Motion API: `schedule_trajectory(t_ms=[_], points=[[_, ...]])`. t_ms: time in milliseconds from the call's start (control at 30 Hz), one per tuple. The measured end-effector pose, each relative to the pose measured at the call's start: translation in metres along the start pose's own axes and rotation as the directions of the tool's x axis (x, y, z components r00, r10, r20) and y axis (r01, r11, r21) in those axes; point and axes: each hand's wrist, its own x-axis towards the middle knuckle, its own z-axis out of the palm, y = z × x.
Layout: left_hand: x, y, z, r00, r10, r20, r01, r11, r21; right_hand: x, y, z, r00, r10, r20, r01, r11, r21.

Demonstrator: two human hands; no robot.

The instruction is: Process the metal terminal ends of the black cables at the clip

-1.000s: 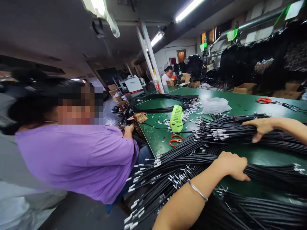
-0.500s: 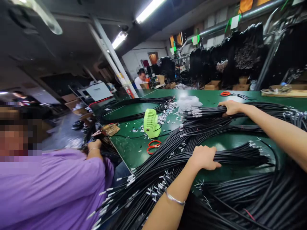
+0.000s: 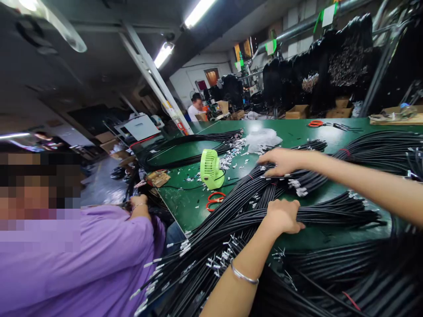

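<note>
My left hand [image 3: 284, 215], with a silver bangle on the wrist, is closed over a bundle of black cables [image 3: 333, 211] lying across the table. Farther back, my right hand [image 3: 280, 162] reaches over the ends of another black cable bundle [image 3: 244, 187], its thumb and fingers apart. Its fingertips are at the cables; whether they touch is hard to make out. Just below it lies a cable bundle with white-tipped ends [image 3: 299, 187]. Many more white-tipped cables [image 3: 221, 257] spread toward the lower left.
A lime-green fan [image 3: 209, 169] and red-handled scissors [image 3: 215, 200] stand left of the cables on the green table [image 3: 178, 207]. Behind are white scraps, a clear plastic bag [image 3: 262, 140] and red-handled tools [image 3: 317, 124]. A person in a purple top [image 3: 99, 251] sits close at left.
My right hand has let go of its cable bundle and moved left and toward me. That bundle's white ends now lie lower, nearer my left hand. My left hand stays on its bundle.
</note>
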Motion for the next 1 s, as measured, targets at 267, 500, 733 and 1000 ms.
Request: schedule_trajectory(t_ms=[267, 500, 733, 1000], points=[[-0.003, -0.001, -0.002, 1.000, 0.005, -0.015, -0.006, 1.000, -0.028, 0.047, -0.032, 0.094, 0.952, -0.282, -0.121, 0.209, 0.884, -0.419], [-0.001, -0.002, 0.002, 1.000, 0.001, -0.029, -0.002, 0.999, -0.045, 0.030, 0.009, 0.003, 0.903, -0.131, -0.410, -0.094, 0.869, -0.485], [-0.001, 0.000, -0.002, 1.000, -0.019, 0.014, 0.019, 0.999, -0.031, 0.021, 0.012, -0.026, 0.831, 0.035, -0.554, -0.261, 0.905, -0.335], [-0.007, 0.002, -0.007, 0.997, 0.055, 0.048, -0.055, 0.998, 0.016, 0.026, 0.005, -0.018, 0.858, -0.019, -0.514, -0.224, 0.886, -0.406]])
